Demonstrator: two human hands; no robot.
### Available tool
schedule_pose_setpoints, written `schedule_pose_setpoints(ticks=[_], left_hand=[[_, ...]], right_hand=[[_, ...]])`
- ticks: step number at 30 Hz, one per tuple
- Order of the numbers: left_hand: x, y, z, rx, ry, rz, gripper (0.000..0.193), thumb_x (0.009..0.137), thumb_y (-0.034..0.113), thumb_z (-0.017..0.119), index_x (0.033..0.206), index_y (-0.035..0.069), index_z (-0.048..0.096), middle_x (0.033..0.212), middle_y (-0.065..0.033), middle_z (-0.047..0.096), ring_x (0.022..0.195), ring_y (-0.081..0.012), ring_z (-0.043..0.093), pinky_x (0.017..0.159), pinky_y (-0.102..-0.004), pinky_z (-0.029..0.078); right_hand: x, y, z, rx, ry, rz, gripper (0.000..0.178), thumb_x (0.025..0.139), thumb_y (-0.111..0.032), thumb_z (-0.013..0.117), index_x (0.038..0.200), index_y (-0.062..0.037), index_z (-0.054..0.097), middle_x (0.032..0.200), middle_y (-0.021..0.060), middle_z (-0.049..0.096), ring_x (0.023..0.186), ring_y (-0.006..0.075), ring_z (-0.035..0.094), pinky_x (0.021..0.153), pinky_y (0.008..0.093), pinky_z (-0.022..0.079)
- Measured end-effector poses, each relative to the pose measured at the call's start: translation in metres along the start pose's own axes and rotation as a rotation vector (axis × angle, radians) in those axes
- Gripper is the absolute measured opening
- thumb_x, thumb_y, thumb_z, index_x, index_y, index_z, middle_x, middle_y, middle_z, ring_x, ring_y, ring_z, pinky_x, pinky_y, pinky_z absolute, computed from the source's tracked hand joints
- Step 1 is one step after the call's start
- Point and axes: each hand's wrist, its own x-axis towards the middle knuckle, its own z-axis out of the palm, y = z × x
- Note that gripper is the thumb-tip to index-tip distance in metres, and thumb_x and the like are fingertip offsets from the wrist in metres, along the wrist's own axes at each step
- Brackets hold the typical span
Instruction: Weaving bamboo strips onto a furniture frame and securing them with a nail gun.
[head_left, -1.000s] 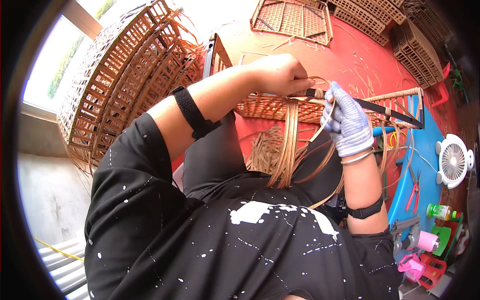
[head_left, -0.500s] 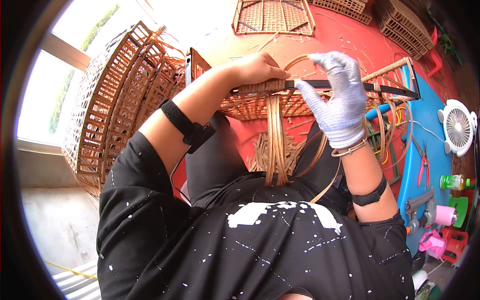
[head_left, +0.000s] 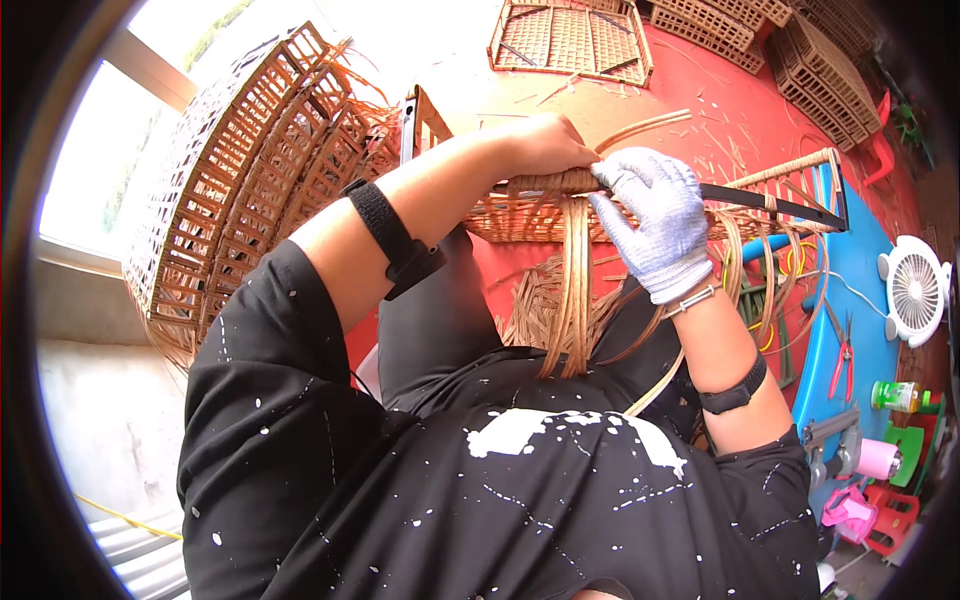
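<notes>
A wicker basket (head_left: 530, 222) with a black metal rim bar (head_left: 755, 200) lies across my lap. My bare left hand (head_left: 555, 146) is closed over the rim, where tan strips are wrapped around the bar. Beside it, my right hand (head_left: 655, 210), in a pale grey knit glove, has its fingertips pinched at the end of the wrapping; the strip between them is mostly covered. A pair of wicker strips (head_left: 645, 124) sticks out past the far side of the rim. A bundle of long strips (head_left: 573, 290) hangs from the wrapped part toward my lap.
Tall stacked wicker baskets (head_left: 215, 190) stand at my left. A flat woven panel (head_left: 570, 40) and more stacked baskets (head_left: 825, 80) lie farther off on the red floor. On my right, a blue table (head_left: 850, 280) bears a white fan (head_left: 912, 290) and red-handled pliers (head_left: 843, 365).
My right hand has moved down and left from above the rim, and its spread fingers have closed at the wrapping. The looped strip now points away to the right.
</notes>
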Motion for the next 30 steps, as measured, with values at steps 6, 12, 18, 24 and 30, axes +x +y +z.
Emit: schedule_pose_setpoints(ticks=[6, 12, 18, 24, 30], left_hand=[[0.006, -0.002, 0.002, 0.089, -0.065, -0.09, 0.045, 0.085, 0.046, 0.061, 0.091, 0.004, 0.075, 0.086, -0.0112, 0.072, 0.078, -0.0221, 0.064, 0.079, -0.0371, 0.05], [0.002, -0.003, 0.01, 0.244, 0.007, -0.103, 0.046, 0.083, 0.046, 0.066, 0.099, 0.004, 0.074, 0.097, -0.0099, 0.073, 0.082, -0.0225, 0.066, 0.081, -0.0375, 0.051], [-0.038, -0.019, 0.008, -0.156, 0.195, 0.278, 0.035, 0.086, 0.033, 0.068, 0.109, 0.006, 0.072, 0.092, -0.0134, 0.073, 0.086, -0.0245, 0.07, 0.079, -0.0356, 0.053], [-0.049, -0.019, -0.012, -0.192, -0.148, 0.381, 0.038, 0.096, 0.027, 0.064, 0.122, 0.0, 0.065, 0.101, -0.0101, 0.071, 0.094, -0.013, 0.064, 0.087, -0.0301, 0.051], [-0.055, -0.026, -0.006, -0.066, -0.009, 0.518, 0.042, 0.095, 0.031, 0.065, 0.123, 0.001, 0.064, 0.107, -0.0137, 0.072, 0.095, -0.0182, 0.066, 0.09, -0.0334, 0.051]], right_hand=[[0.015, -0.004, 0.0, 0.028, 0.012, -0.029, 0.023, 0.074, -0.022, 0.079, 0.092, -0.0091, 0.07, 0.091, 0.0059, 0.069, 0.09, 0.0266, 0.066, 0.084, 0.0392, 0.048], [0.021, 0.003, 0.0, 0.037, -0.115, -0.054, 0.022, 0.075, -0.028, 0.076, 0.089, -0.0133, 0.068, 0.088, 0.0048, 0.067, 0.086, 0.0254, 0.064, 0.08, 0.0409, 0.046], [0.018, 0.003, 0.001, 0.026, -0.059, -0.054, 0.022, 0.074, -0.026, 0.076, 0.089, -0.0131, 0.069, 0.085, 0.005, 0.066, 0.082, 0.0263, 0.064, 0.077, 0.0415, 0.047], [0.02, 0.001, 0.0, 0.064, -0.079, -0.028, 0.018, 0.075, -0.026, 0.075, 0.087, -0.0134, 0.069, 0.085, 0.0043, 0.067, 0.081, 0.0263, 0.065, 0.077, 0.0412, 0.047], [0.019, -0.004, -0.001, 0.063, -0.078, -0.028, 0.018, 0.075, -0.025, 0.076, 0.086, -0.0134, 0.068, 0.084, 0.004, 0.066, 0.082, 0.0257, 0.065, 0.077, 0.0407, 0.047]])
